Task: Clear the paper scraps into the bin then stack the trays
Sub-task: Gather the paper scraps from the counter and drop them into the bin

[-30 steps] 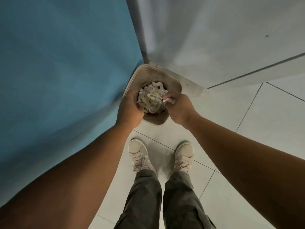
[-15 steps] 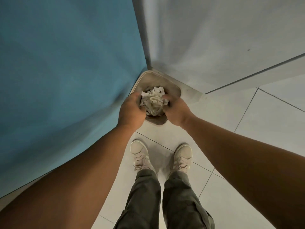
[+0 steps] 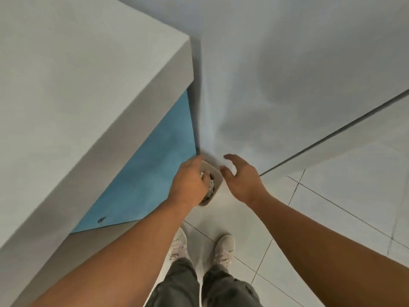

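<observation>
We're on step 1, scraps → bin, prob near its end. L hand [image 3: 188,182] reaches down into the bin [image 3: 218,173]. Its fingers dip below the rim among the paper scraps [image 3: 210,187] and are hidden, so we can't tell if they grip or just press. R hand [image 3: 241,180] hovers just right of the rim, fingers spread, holding nothing. Scraps sit at/under the L fingertips, heaped near rim lvl. Next: L fingers come out w/o dragging paper over the rim, then we go for the trays (not in view).
</observation>
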`<move>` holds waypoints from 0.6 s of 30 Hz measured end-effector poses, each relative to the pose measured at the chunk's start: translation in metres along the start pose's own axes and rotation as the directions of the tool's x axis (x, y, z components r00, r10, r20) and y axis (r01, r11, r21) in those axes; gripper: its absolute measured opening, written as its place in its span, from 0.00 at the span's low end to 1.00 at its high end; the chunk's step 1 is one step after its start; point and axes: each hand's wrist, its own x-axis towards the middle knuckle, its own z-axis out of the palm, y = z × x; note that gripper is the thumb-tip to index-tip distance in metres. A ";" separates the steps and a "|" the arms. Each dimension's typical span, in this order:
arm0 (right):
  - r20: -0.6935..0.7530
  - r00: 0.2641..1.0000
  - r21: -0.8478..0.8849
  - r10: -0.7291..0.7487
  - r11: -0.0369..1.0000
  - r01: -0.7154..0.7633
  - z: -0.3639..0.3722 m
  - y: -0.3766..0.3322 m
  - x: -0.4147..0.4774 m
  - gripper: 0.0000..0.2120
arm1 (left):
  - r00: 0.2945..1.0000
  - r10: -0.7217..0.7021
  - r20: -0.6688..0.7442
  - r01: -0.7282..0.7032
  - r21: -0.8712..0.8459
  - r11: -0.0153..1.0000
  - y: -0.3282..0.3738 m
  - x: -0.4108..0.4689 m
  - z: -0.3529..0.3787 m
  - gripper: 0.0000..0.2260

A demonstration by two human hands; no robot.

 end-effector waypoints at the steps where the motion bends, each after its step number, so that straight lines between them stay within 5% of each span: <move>1: -0.020 1.000 0.000 -0.022 1.000 0.022 -0.013 -0.012 -0.007 0.17 | 0.999 0.020 -0.028 -0.020 -0.003 1.000 0.012 -0.007 -0.014 0.18; 7: -0.098 0.970 -0.040 -0.221 0.975 0.219 -0.082 -0.086 -0.044 0.19 | 0.983 0.066 -0.172 -0.074 -0.042 0.996 0.073 -0.037 -0.102 0.21; 18: -0.073 0.811 -0.106 -0.581 0.813 0.573 -0.121 -0.214 -0.075 0.20 | 0.886 0.131 -0.444 -0.140 0.013 0.990 0.113 -0.096 -0.241 0.20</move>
